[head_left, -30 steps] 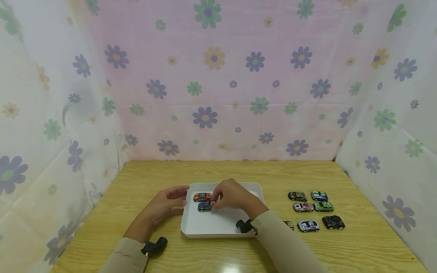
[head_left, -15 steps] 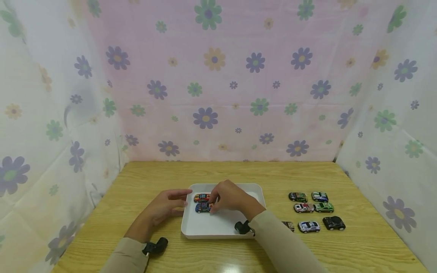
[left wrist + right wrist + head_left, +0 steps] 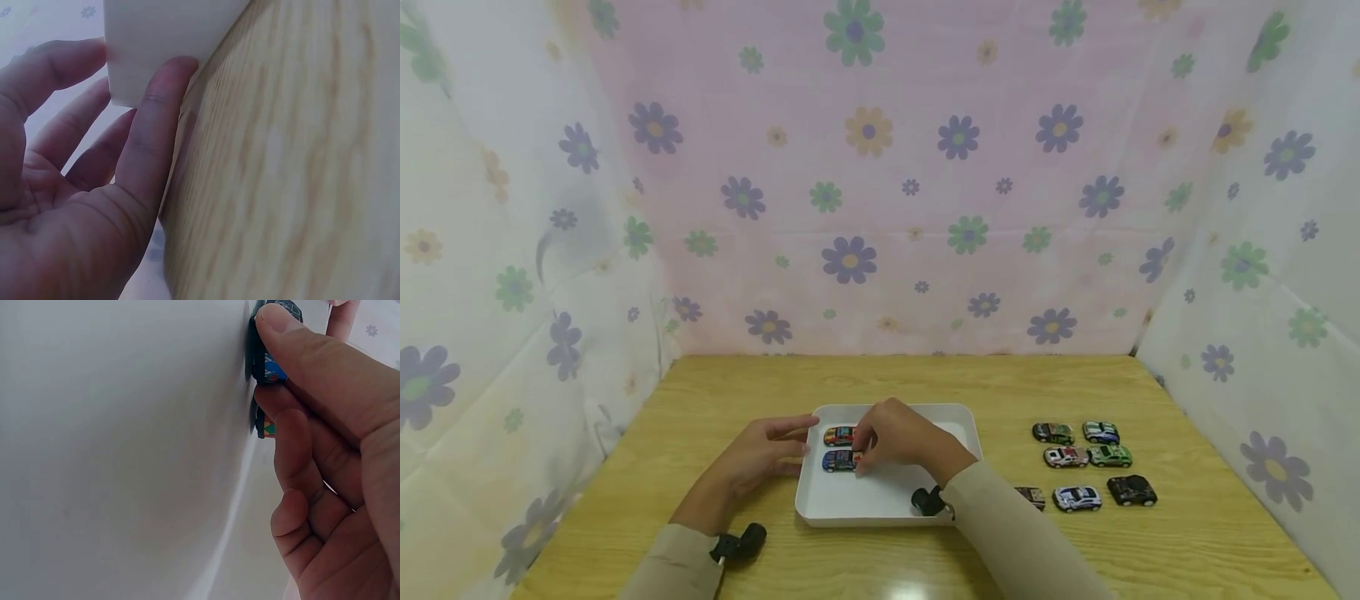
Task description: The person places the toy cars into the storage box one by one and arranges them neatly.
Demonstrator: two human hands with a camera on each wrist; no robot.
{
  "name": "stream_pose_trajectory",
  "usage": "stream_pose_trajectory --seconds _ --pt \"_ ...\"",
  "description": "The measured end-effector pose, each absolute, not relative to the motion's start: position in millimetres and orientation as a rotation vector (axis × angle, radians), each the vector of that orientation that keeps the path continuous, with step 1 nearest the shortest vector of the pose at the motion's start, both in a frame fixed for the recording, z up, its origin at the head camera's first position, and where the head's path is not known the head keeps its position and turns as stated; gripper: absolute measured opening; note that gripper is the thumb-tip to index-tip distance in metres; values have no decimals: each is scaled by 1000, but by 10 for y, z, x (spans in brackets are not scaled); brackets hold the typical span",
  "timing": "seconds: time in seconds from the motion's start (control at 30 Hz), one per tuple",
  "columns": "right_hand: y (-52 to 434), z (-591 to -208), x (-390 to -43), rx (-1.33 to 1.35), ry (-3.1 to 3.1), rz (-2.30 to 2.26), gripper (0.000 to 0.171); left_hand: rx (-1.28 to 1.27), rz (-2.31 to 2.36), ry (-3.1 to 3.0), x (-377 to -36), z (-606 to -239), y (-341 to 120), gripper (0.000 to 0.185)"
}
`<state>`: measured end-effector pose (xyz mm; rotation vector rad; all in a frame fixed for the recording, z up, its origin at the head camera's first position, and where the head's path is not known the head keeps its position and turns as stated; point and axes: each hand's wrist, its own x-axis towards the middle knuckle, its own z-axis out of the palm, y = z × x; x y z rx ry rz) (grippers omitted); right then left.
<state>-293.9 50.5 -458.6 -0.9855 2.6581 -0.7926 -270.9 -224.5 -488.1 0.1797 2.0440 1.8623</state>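
Observation:
My right hand (image 3: 901,437) pinches a blue toy car (image 3: 838,461) between thumb and fingers, inside a white tray (image 3: 857,502). Just behind it in the tray stands a red and yellow toy car (image 3: 838,436), its right end partly covered by my fingers. In the right wrist view the thumb lies on the blue car (image 3: 274,367), low against the tray floor. My left hand (image 3: 758,458) rests at the tray's left side with fingers extended. Seen from the left wrist, its thumb and a fingertip touch the tray's outer wall (image 3: 156,44).
Right of the tray several toy cars stand on the wooden table (image 3: 775,550), among them a green car (image 3: 1110,456), a white car (image 3: 1077,498) and a black car (image 3: 1132,490). Another car (image 3: 1032,497) is partly hidden by the right sleeve. Flowered cloth hangs around the table.
My right hand has shifted the blue car slightly left and toward me, lining it up beside the red and yellow one. My left hand stays at the tray's side.

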Motion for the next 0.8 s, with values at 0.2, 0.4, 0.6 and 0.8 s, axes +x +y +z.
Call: stream_pose_trajectory --seconds 0.2,0.4,0.6,0.8 --pt "488 -4560 -2942 -992 2662 -780 18 167 1859 2048 -2723 -4892 -2247 56" --pt "497 -4570 -2941 -988 2644 -794 18 170 1860 2053 -2725 -4910 -2242 55" --pt "545 -4534 -2944 -963 2626 -827 20 171 1864 2064 -2726 -4910 -2229 55" --pt "596 -4468 -2927 -942 2643 -834 17 159 1860 2079 -2714 -4895 -2221 55"
